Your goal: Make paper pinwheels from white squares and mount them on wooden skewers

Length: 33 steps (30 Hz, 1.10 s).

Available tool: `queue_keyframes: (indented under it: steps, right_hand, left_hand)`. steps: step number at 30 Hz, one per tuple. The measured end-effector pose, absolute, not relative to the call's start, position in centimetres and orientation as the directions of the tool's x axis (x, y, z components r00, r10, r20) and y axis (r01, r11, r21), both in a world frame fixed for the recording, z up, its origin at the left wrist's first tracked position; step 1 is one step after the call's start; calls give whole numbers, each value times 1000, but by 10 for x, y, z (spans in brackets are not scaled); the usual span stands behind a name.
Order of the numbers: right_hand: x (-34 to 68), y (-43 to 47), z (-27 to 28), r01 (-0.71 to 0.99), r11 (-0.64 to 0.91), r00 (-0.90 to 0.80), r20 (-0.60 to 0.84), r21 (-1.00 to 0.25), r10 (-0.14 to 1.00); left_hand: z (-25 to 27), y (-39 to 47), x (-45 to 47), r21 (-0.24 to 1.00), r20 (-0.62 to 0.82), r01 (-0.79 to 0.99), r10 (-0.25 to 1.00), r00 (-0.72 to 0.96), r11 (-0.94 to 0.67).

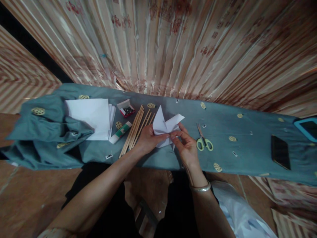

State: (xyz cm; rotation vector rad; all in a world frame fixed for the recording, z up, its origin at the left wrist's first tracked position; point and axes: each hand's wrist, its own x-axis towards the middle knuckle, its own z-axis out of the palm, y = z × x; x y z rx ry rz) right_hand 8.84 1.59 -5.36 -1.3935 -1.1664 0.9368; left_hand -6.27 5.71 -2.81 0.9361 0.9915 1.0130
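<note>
A white folded paper pinwheel [159, 122] is held between both hands, above the front part of the cloth-covered table. My left hand [148, 139] grips its left side, with the thumb laid across the paper toward the middle. At the paper's centre and right side, my right hand [185, 145] pinches it with thumb and fingers; whether a small pin is between them I cannot tell. Pointed paper flaps stand up to the left and right. Just left of my left hand lie several thin wooden sticks [135, 129]. Green-handled scissors [204, 141] rest right of my right hand.
A stack of white paper [89, 115] lies left on the green cloth [237, 132]. Near it are a glue stick [120, 132] and a small open box [126, 108] of dark pins. A black phone [280, 152] and a blue-edged device [307, 128] lie far right. A curtain [158, 49] hangs behind.
</note>
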Motion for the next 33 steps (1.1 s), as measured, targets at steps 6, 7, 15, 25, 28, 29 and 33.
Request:
queue_keyframes:
  steps: [6,7,15,25,28,29,33]
  right_hand:
    - [87,17,-53,106,61,285,89,-992,954]
    - [86,17,-52,85,68,300,90,-994,950]
    - [81,17,-40,-137,-38,316,-80,-990,946]
    - [89,14,-32,-199,-176,162,-210,-964,964]
    - [89,13,-35,-223,-201,167,-240,-954,956]
    - [89,13,-36,-232,-209,170,-251,-950,953]
    - [88,14,-37,-245,-230,164,-274,-942,948]
  left_hand:
    - [-25,56,-64,923,-228,-257,945,235,287]
    - [-25,56,-64,920,-228,-263,943,240,290]
    - [-26,57,-65,924,-236,-244,940,247,296]
    - [-29,54,-65,921,-253,-230,932,259,314]
    - [-31,53,-65,914,-257,-247,930,262,322]
    - [-31,53,-65,913,-259,-249,930,261,324]
    - [-29,53,-65,905,-280,-250,925,258,344]
